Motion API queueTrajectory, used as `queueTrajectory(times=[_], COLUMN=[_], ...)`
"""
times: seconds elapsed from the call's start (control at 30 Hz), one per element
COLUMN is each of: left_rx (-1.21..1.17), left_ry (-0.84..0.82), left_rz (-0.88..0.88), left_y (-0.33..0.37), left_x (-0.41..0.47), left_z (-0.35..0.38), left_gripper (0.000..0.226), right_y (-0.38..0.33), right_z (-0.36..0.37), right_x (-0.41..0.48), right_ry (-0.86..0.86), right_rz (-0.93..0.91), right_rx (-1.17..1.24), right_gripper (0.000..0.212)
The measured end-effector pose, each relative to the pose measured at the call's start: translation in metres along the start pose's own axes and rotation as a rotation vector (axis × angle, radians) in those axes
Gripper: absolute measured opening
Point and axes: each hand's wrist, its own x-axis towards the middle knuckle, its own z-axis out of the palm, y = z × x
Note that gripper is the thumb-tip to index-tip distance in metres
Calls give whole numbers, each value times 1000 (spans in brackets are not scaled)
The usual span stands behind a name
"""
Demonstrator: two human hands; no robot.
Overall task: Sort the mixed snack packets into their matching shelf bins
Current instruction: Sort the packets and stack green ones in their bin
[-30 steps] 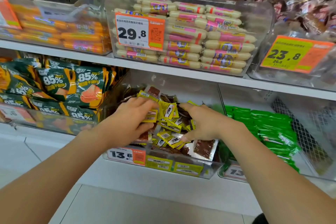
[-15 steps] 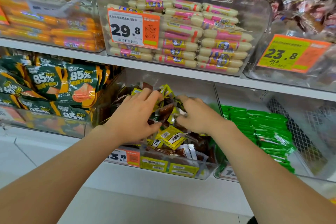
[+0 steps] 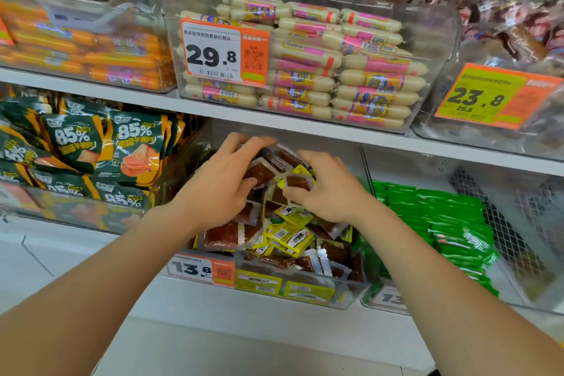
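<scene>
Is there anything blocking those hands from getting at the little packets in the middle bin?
Nothing visible does. The left hand and right hand are inside the open-topped bin, fingers curled around the packets. The shelf above overhangs the bin, but both hands sit below it.

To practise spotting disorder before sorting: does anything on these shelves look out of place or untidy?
Yes. The middle lower bin holds yellow packets and brown packets jumbled together at all angles, while the green packets beside it and the sausages above lie in neat stacks.
</scene>
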Motion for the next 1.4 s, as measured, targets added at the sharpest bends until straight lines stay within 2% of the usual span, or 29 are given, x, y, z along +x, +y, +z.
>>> queueTrajectory(times=[0.1,0.2,0.27,0.33,0.4,0.53,0.6,0.7,0.77,0.9,0.97,1.03,1.1,1.27,1.4], left_rx=[-36,180,328,407,465,361,307,414,477,575,572,585,601,507,491], left_ry=[16,2,-97,-221,-253,-55,-145,-317,-276,-191,-166,-125,-85,-45,-31], left_rz=[10,23,43,26,13,41,106,130,110,69,55,59,46,41,-6], left_y=[3,3,3,1,2,13,18,20,20,16,16,16,14,10,15], left_x=[-6,-14,-21,-28,-34,-31,-27,-23,-23,-20,-21,-21,-20,-19,-23], left_z=[-9,-16,-17,-17,-15,-11,-7,-2,-4,-8,-8,-8,-9,-14,-17], left_gripper=[67,40,31,35,43,38,42,41,37,31,30,39,42,32,26], right_y=[1,0,2,4,8,11,10,9,10,7,5,5,5,2,1], right_z=[-6,-9,-12,-16,-18,-17,-17,-19,-17,-11,-10,-9,-9,-12,-3], right_x=[-9,-27,-37,-42,-43,-40,-41,-45,-47,-45,-42,-40,-40,-45,-37], right_ry=[-19,-127,-174,-219,-226,-174,-192,-261,-278,-344,-315,-270,-271,-315,-255], right_rz=[-36,-78,-68,-47,-24,-16,-20,-38,-41,-45,-53,-62,-65,-50,1], right_rx=[117,121,77,51,96,117,156,278,228,-38,-82,-152,-173,-110,-145], right_gripper=[84,82,76,70,63,48,45,42,35,58,54,47,48,75,57])
